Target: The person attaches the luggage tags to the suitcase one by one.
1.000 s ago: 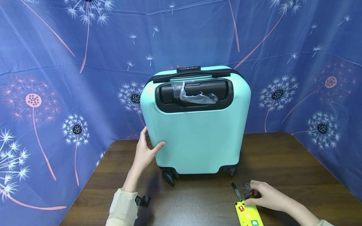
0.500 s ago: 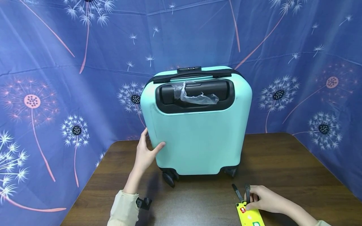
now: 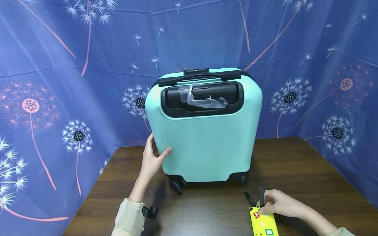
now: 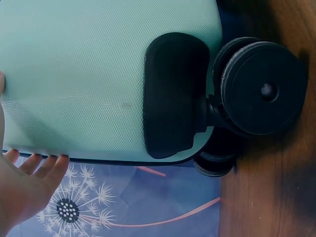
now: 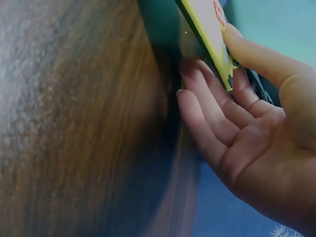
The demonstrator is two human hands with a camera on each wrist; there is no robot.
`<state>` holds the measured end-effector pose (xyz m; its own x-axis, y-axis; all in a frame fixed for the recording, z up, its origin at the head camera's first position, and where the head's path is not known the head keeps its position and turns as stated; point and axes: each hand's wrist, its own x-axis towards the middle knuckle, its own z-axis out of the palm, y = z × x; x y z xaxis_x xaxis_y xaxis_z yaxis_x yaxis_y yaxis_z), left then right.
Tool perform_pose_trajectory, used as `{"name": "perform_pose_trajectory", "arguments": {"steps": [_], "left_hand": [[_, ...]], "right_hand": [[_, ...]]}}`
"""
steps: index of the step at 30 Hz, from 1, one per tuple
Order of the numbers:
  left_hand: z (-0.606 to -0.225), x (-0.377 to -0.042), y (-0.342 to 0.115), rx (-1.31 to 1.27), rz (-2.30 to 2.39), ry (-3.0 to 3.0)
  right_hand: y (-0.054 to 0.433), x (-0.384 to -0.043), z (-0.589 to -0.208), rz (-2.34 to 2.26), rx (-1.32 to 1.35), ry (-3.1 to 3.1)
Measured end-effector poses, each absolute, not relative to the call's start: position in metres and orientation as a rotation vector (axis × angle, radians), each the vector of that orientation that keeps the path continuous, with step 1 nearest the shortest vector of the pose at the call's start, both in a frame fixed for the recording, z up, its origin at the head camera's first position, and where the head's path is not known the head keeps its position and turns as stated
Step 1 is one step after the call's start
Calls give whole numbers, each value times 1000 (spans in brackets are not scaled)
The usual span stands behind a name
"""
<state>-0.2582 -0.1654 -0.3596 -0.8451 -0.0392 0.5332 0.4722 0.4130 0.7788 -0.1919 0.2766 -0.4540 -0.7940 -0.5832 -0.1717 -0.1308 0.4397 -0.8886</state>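
A mint-green suitcase (image 3: 206, 144) stands upright on the table, its black handle recess facing me. My left hand (image 3: 151, 160) rests on its left side, with the thumb on the near face and straight fingers along the edge. In the left wrist view, those fingers (image 4: 49, 170) touch the suitcase's ribbed shell (image 4: 98, 89) near a black wheel (image 4: 261, 89). At the lower right, my right hand (image 3: 279, 205) pinches a yellow luggage tag (image 3: 263, 224) by its top end. The tag's black strap (image 3: 262, 196) sticks up in two loose ends. Its lower end leaves the head view.
The brown wooden table (image 3: 206, 209) carries the suitcase. Behind it hangs a blue dandelion-print cloth (image 3: 195, 36). Crumpled clear plastic (image 3: 203, 100) wraps the suitcase's pull handle (image 3: 174, 98).
My right hand and the luggage tag have shifted slightly right, and the strap end beside my fingers now stands more upright. My left hand stays on the suitcase.
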Motion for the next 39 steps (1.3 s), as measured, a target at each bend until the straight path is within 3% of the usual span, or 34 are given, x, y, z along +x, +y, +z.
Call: {"name": "perform_pose_trajectory", "arguments": {"steps": [25,39], "left_hand": [[-363,-260,-164,-375,-1473,-2175],[-364,-260,-163,-368,-1480,-2179]], "right_hand": [[287,-185,-435,-1509,-706,2218],[283,-173,-409,-1382,-501,2548]]}}
